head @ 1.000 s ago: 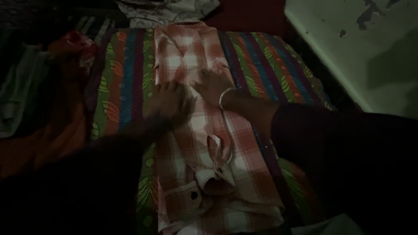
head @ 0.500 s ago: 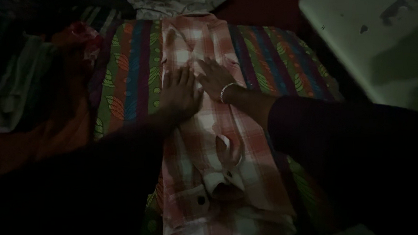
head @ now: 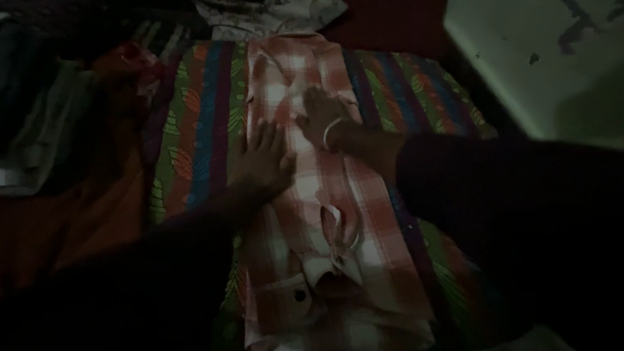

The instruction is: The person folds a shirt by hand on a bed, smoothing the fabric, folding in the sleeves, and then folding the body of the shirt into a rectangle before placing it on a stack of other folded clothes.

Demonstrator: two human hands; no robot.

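Dim bedroom scene, much lost to shadow

Both forearms vanish into darkness below the wrists — sleeves unreadable. The checked shirt [head: 325, 197] runs off the bottom edge; the dark clothes pile [head: 16, 117] at left is cut off and too murky to identify.

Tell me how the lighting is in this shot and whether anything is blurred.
Head view: very dim overall. The checked shirt and striped cloth catch the most light. Both sleeves and the left edge sink into near black. The left hand and right hand look soft, not smeared.
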